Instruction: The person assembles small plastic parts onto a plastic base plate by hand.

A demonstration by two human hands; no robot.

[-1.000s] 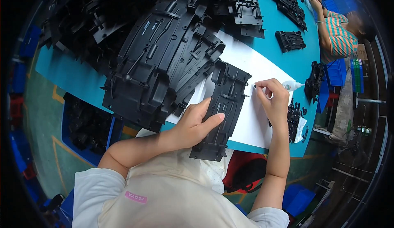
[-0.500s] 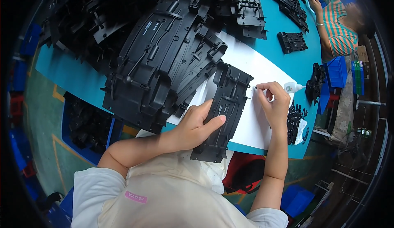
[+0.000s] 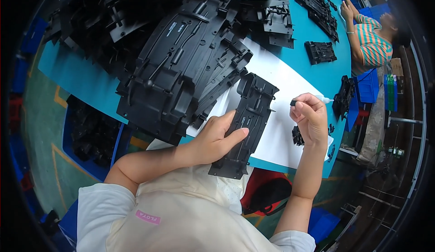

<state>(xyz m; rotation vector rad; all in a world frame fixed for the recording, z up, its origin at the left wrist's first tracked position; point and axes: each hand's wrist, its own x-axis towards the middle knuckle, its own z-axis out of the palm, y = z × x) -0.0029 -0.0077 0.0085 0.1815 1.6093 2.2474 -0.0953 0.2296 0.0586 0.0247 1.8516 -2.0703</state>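
My left hand (image 3: 220, 139) grips the near part of a black plastic chassis plate (image 3: 252, 109), thumb on top and fingers hidden beneath. The plate slants over the near edge of a white sheet (image 3: 281, 136), with molded rods and ribs facing up. Right of it, my right hand (image 3: 311, 116) is raised, pinching a small black plastic part (image 3: 293, 103) between thumb and fingertips. The part and the plate are apart. Behind that hand, a white squeeze bottle (image 3: 324, 99) is mostly hidden. A pile of small black parts (image 3: 297, 136) shows beside the right wrist, partly covered.
Larger black chassis plates (image 3: 176, 57) are stacked high at left and far side. More black moldings (image 3: 321, 52) lie on the teal tabletop (image 3: 301, 70). A blue bin (image 3: 93, 136) of black parts stands below at left. A person in a striped shirt (image 3: 374, 43) works at far right.
My right hand has moved slightly right, away from the plate, and turned, so the small black part shows more clearly. My left hand keeps its hold on the plate.
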